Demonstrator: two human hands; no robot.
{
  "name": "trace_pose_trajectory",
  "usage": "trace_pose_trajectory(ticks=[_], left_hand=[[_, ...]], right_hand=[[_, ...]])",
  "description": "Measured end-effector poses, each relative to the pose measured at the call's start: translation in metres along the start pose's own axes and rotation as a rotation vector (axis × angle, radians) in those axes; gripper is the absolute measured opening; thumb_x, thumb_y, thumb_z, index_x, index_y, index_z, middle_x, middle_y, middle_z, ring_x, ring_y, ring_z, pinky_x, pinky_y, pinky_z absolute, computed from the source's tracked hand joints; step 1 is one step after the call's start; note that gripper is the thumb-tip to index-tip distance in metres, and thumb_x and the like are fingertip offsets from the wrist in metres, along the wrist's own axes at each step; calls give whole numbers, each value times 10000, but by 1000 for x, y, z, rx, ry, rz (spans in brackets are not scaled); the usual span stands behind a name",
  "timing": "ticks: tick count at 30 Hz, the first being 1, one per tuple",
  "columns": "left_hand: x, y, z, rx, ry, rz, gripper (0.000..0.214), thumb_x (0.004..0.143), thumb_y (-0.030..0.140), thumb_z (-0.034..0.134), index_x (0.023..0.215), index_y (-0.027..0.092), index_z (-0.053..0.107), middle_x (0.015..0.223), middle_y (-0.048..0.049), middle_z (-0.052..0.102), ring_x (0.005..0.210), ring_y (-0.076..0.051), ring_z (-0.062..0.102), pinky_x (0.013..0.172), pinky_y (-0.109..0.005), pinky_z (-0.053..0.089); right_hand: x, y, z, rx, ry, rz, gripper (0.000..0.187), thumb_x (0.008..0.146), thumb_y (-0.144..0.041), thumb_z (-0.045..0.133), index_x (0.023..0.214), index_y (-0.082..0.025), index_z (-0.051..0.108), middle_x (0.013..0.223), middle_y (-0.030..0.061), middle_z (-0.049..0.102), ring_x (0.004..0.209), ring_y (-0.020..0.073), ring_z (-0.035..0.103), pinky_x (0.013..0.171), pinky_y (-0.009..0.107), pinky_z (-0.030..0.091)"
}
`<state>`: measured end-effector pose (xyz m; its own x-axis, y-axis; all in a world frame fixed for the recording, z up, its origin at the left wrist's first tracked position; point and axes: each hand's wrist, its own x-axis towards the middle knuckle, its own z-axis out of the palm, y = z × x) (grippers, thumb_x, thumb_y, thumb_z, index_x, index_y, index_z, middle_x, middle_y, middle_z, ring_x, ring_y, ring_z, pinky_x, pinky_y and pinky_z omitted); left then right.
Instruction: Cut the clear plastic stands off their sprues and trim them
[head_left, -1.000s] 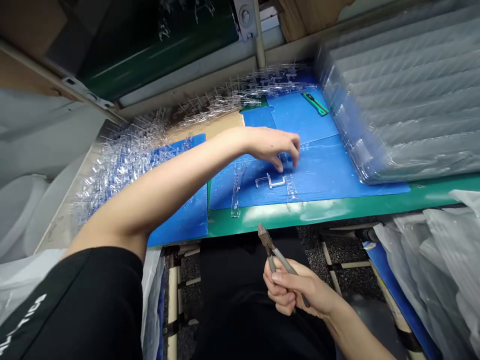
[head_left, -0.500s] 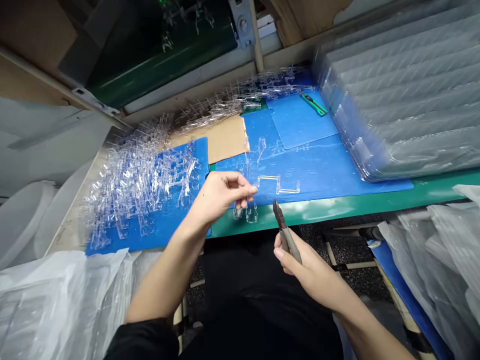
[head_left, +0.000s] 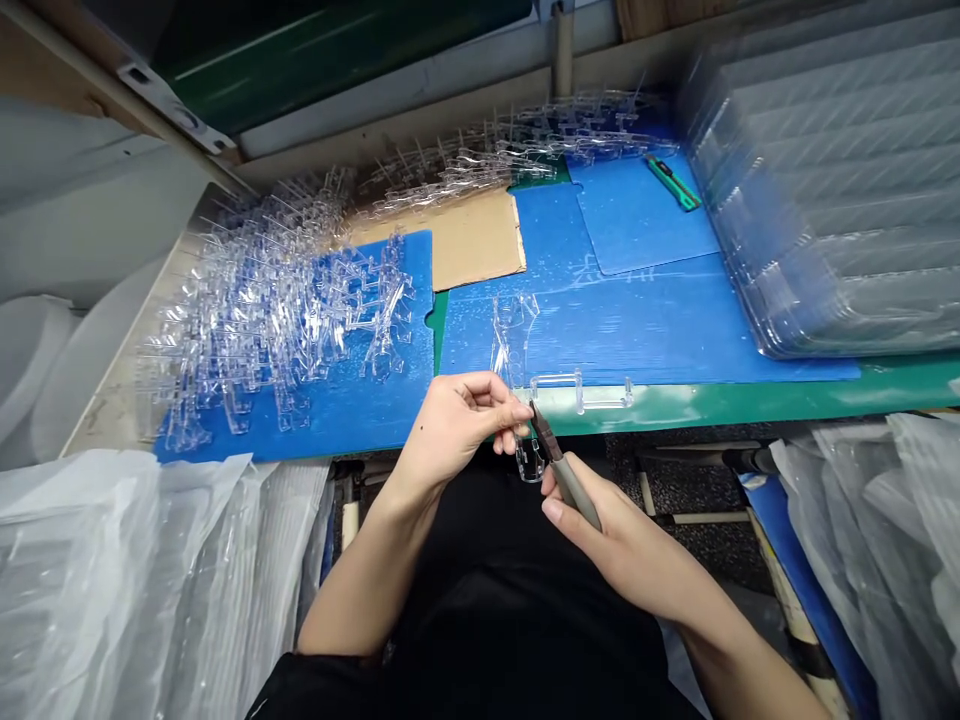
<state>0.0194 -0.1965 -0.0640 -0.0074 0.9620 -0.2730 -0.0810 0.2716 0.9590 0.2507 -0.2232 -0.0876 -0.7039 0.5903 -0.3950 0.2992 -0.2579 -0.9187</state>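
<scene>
My left hand [head_left: 457,425] pinches a clear plastic moulded piece [head_left: 525,385] just in front of the bench edge, over my lap. The piece reaches up over the blue mat [head_left: 675,330], and one arm of it juts right along the green edge. My right hand [head_left: 600,530] grips grey side cutters [head_left: 559,465]. Their jaws touch the clear piece right by my left fingertips.
A heap of clear plastic pieces [head_left: 277,310] covers the left blue mat and the back of the bench. A cardboard sheet [head_left: 465,240] lies mid-bench. A green utility knife [head_left: 673,183] lies far right of centre. Stacked clear trays [head_left: 840,190] fill the right. Plastic bags [head_left: 127,580] flank my lap.
My left hand picked a clear piece off the blue mat and drew it back to the bench edge. My right hand raised the cutters until their jaws met the piece.
</scene>
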Motion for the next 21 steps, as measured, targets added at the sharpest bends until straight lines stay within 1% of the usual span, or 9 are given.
trace_pose_trajectory(ticks=[5, 9, 14, 17, 21], left_hand=[[0, -1, 3, -27, -17, -14, 359, 742, 343, 1017, 711, 140, 723, 637, -13, 746, 466, -86, 648, 483, -173, 550], [2, -3, 3, -33, -15, -2, 345, 758, 338, 1008, 720, 143, 726, 648, -15, 752, 467, -82, 644, 485, -172, 541], [4, -5, 3, -25, -20, -7, 335, 774, 334, 998, 726, 145, 726, 656, -20, 757, 473, -87, 646, 495, -180, 542], [4, -5, 6, -24, -21, -12, 326, 776, 322, 997, 726, 144, 728, 656, -22, 759, 479, -85, 647, 502, -173, 538], [5, -5, 9, -22, -23, -21, 335, 770, 332, 1000, 723, 144, 727, 649, -24, 756, 473, -86, 642, 495, -175, 530]], right_hand=[[1, 0, 0, 17, 3, -6, 282, 1133, -531, 484, 1126, -252, 526, 1045, 13, 578, 977, 222, 542, 916, 389, 422], [0, 0, -1, 4, 3, 21, 267, 1133, -520, 489, 1139, -256, 528, 1067, 15, 580, 984, 221, 541, 926, 394, 426], [0, 3, -4, 14, 5, 27, 254, 1140, -512, 492, 1139, -261, 529, 1037, 6, 570, 961, 212, 529, 917, 386, 424], [1, 6, -5, 51, -3, -6, 270, 1143, -524, 489, 1134, -258, 533, 1031, 2, 559, 949, 202, 515, 901, 370, 423], [1, 7, -7, 88, -7, -19, 270, 1151, -519, 484, 1115, -256, 532, 977, -13, 537, 881, 179, 482, 847, 347, 418]])
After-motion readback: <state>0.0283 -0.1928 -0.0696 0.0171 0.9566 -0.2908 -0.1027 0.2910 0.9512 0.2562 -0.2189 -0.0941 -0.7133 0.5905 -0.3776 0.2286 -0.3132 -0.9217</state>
